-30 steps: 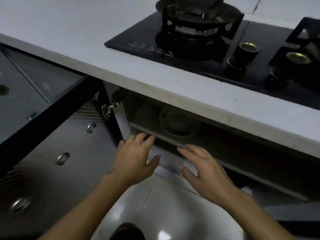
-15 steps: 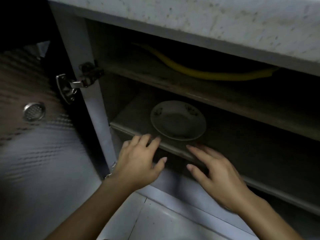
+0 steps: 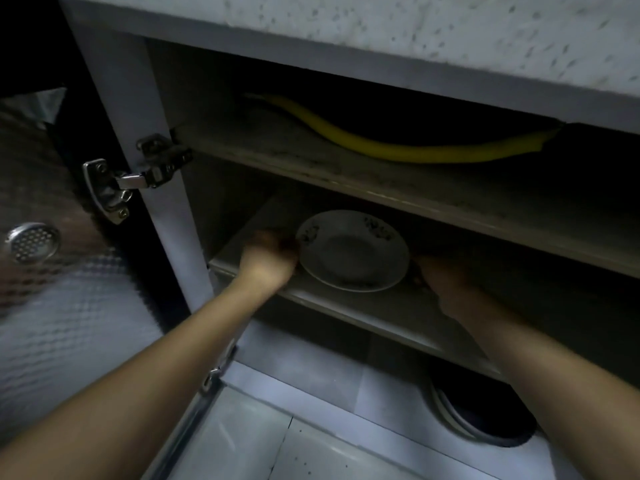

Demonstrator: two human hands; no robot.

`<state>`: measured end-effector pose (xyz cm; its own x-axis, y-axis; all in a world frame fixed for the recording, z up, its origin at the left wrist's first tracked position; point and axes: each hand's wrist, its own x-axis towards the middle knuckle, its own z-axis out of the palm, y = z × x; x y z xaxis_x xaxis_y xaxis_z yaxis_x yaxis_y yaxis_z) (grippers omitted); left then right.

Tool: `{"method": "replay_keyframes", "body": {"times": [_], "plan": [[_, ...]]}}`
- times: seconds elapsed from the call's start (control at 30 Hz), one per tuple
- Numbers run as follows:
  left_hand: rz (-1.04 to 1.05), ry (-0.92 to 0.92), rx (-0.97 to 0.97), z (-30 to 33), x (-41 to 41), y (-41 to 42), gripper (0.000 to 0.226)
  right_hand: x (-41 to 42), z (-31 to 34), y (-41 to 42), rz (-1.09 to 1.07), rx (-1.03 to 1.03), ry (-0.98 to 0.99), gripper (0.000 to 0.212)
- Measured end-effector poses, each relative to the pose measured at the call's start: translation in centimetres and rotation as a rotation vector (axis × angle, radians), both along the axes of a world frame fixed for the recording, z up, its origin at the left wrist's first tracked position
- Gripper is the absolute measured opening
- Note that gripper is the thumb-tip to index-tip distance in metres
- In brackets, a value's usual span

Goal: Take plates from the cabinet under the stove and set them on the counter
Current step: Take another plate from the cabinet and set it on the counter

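A white plate (image 3: 353,251) with dark flower marks on its rim lies flat on the middle shelf (image 3: 346,306) of the open cabinet under the counter. My left hand (image 3: 268,258) is curled against the plate's left rim. My right hand (image 3: 440,275) reaches in from the right, its fingers in shadow at the plate's right rim. Both hands are blurred, and the right hand's grip on the plate is hidden by the dark.
A yellow hose (image 3: 398,150) runs along the upper shelf. The cabinet door (image 3: 52,306) stands open at left, with a round vent (image 3: 33,242) and a metal hinge (image 3: 128,181). A dark round vessel (image 3: 485,417) sits on the cabinet floor. The speckled counter edge (image 3: 415,29) overhangs above.
Both hands have moved from the shelf's front edge into the cabinet, to either side of the plate. The view has come closer and lower.
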<state>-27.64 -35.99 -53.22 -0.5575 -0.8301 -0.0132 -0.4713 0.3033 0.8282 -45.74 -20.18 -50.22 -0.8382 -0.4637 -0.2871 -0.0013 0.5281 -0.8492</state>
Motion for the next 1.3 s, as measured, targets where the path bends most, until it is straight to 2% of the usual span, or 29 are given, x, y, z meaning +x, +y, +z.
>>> {"method": "replay_keyframes", "body": {"times": [0.1,0.2,0.33,0.5,0.77,1.0,1.17,1.3], "plan": [[0.169,0.351,0.519,0.4,-1.2,-0.2,0.009,-1.1,0.1,-0.8,-0.023,0.041,-0.108,0.027],[0.264,0.428,0.680,0.5,-1.5,-0.6,0.016,-1.5,0.0,-0.9,-0.006,0.050,-0.118,0.029],[0.258,0.433,0.778,0.5,-1.5,-1.0,0.016,-1.5,0.0,-1.2,0.016,0.086,-0.114,0.029],[0.279,0.409,0.806,-0.1,-1.9,-1.4,0.014,-1.2,-0.2,-1.8,-0.013,0.052,-0.141,0.032],[0.340,0.468,0.798,-0.8,-0.2,-0.3,0.027,-0.4,-0.2,-1.1,-0.017,0.061,-0.142,0.033],[0.418,0.411,0.760,2.4,3.7,2.5,0.015,2.3,1.9,0.1,0.003,0.091,-0.189,0.036],[0.515,0.362,0.758,5.3,6.7,5.0,0.022,5.3,3.5,2.0,0.009,0.071,-0.198,0.039],[0.565,0.311,0.737,7.8,9.6,7.6,0.026,7.8,5.9,3.7,0.027,0.064,-0.308,0.038]]}}
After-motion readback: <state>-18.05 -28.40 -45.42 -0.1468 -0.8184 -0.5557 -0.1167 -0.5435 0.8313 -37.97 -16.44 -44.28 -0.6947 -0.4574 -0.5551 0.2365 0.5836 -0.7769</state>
